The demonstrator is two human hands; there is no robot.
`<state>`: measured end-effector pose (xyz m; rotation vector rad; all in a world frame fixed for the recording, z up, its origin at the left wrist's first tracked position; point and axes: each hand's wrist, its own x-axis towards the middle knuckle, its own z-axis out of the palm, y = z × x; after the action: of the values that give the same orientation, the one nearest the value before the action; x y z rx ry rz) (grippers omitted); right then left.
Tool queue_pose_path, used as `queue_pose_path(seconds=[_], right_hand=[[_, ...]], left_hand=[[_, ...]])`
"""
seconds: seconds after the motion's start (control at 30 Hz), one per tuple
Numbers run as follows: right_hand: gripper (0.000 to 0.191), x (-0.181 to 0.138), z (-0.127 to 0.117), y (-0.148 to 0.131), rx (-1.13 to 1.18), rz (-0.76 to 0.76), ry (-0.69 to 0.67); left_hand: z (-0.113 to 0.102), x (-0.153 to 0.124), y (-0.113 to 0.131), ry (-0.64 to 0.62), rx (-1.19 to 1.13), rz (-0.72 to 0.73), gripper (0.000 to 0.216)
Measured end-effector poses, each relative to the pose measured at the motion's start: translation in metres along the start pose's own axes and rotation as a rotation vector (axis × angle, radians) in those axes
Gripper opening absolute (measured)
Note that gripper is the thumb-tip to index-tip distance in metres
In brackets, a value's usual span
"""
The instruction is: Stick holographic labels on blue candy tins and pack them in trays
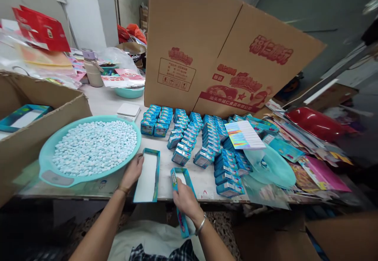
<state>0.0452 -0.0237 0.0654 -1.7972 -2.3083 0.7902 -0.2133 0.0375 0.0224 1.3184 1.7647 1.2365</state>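
Tabletop (100, 97) being crowded by blue boxes (187, 141) right of the basin (47, 154), tray (146, 176) being pinched beside it by left grip (134, 171), second tray (182, 223) being clasped farther right by right grip (186, 202), white wall (79, 13) being seen beyond

Soft light covers the tabletop (165, 166), deep shadow lies beneath, and the outer edges stretch and blur.
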Motion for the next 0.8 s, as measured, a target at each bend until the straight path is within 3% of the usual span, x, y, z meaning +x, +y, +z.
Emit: queue_pose_path(seconds=[0.1, 0.17, 0.3, 0.4, 0.5, 0.67, 0.8], right_hand=[[0.048, 0.020, 0.013, 0.000, 0.041, 0.041, 0.027], [0.048, 0.034, 0.020, -0.002, 0.110, 0.070, 0.054], [0.054, 0.051, 0.027, -0.001, 0.307, 0.092, 0.130], [0.044, 0.054, 0.029, 0.006, 0.396, 0.030, 0.190], [0.040, 0.055, 0.029, 0.012, 0.406, -0.010, 0.213], [0.045, 0.043, 0.006, 0.021, 0.509, -0.104, 0.219], [0.037, 0.022, -0.036, 0.048, 0.464, -0.192, 0.383]], left_hand=[[0.000, 0.011, 0.014, -0.002, 0.100, 0.060, 0.043], [0.009, 0.001, 0.027, -0.001, 0.155, 0.095, 0.049], [0.040, -0.058, 0.045, -0.031, 0.159, 0.221, 0.063], [0.064, -0.109, 0.044, -0.173, 0.135, 0.289, 0.080], [0.079, -0.140, 0.032, -0.348, 0.190, 0.363, 0.108], [0.084, -0.152, 0.010, -0.463, 0.231, 0.372, 0.128], [0.086, -0.157, 0.002, -0.454, 0.252, 0.330, 0.115]])
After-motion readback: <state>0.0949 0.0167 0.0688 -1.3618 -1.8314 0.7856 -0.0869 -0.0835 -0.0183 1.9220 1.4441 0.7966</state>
